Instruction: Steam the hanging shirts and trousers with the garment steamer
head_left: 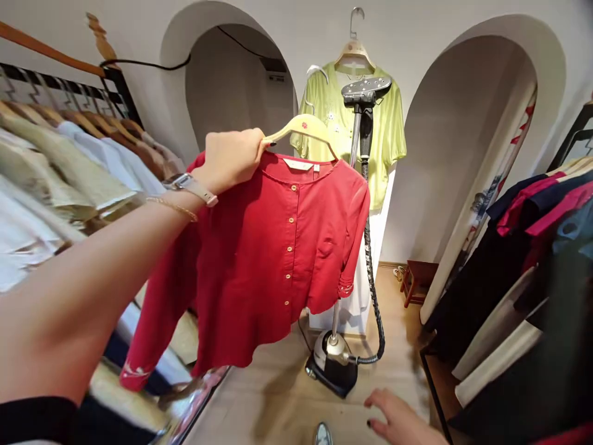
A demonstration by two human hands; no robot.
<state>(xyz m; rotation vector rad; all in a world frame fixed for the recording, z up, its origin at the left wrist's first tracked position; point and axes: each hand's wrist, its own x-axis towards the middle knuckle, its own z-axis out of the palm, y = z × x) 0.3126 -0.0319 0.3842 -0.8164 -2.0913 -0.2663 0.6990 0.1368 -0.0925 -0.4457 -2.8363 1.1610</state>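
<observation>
My left hand [230, 158] is raised in front of me, closed round one arm of a pale wooden hanger [306, 125]. A red button-front blouse [273, 247] hangs from that hanger, its left sleeve trailing down. A watch and a thin bracelet sit on that wrist. My right hand [399, 421] is low at the bottom edge, fingers spread and flat, holding nothing, near the base of a garment steamer [331, 361]. The steamer's pole and black hose rise to its head [365, 91], just behind the blouse's right shoulder.
A yellow-green blouse [384, 133] hangs on a hanger high on the wall between two arched niches. A rack of pale shirts [69, 161] fills the left side. Dark and red garments [532, 247] hang on a rack at right. A small wooden stool [417, 281] stands beyond the steamer.
</observation>
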